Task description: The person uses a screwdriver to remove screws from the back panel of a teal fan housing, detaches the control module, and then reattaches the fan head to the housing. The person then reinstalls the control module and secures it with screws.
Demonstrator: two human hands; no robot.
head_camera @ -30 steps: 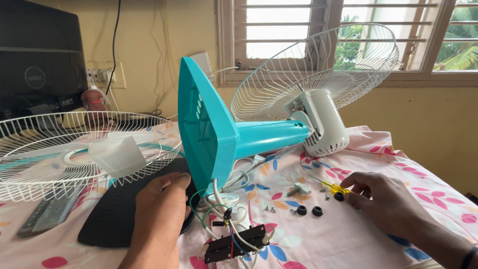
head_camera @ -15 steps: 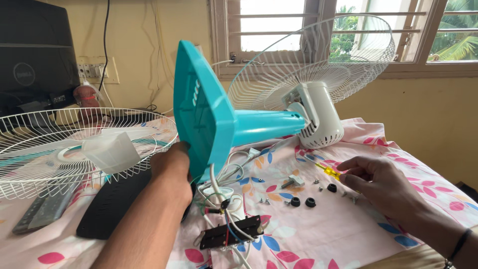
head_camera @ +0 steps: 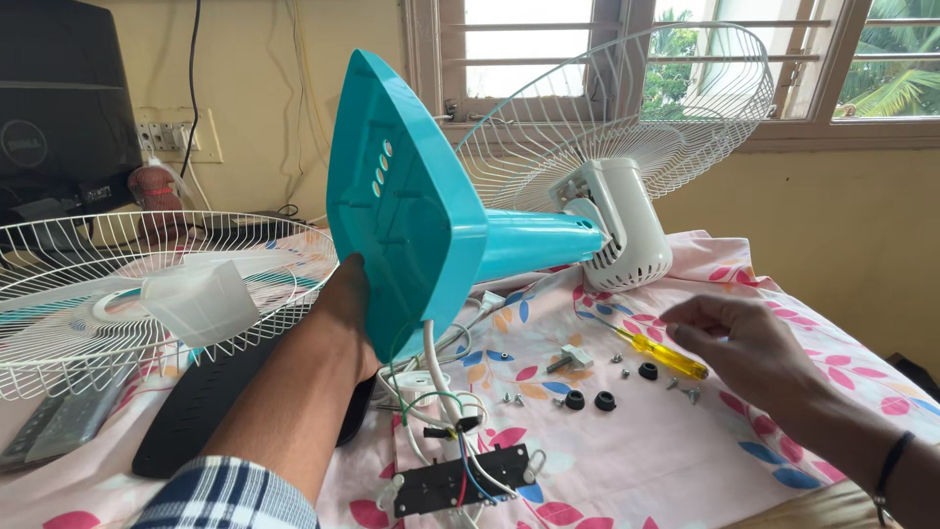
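One head-worn camera looks forward and slightly down from just above the person's arms, close to the work. The teal fan base (head_camera: 401,211) fills the centre, the window (head_camera: 685,59) lies toward one o'clock, and the floral sheet (head_camera: 685,441) spreads below.

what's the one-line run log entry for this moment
left hand: on teal fan base | right hand: fingers near yellow screwdriver | screws, wired switch board: on floral cloth

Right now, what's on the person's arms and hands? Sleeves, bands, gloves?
Both hands are bare, no gloves. The left hand has a blue, white and black plaid sleeve cuff near the elbow. The right hand has a thin black wristband and no visible sleeve.
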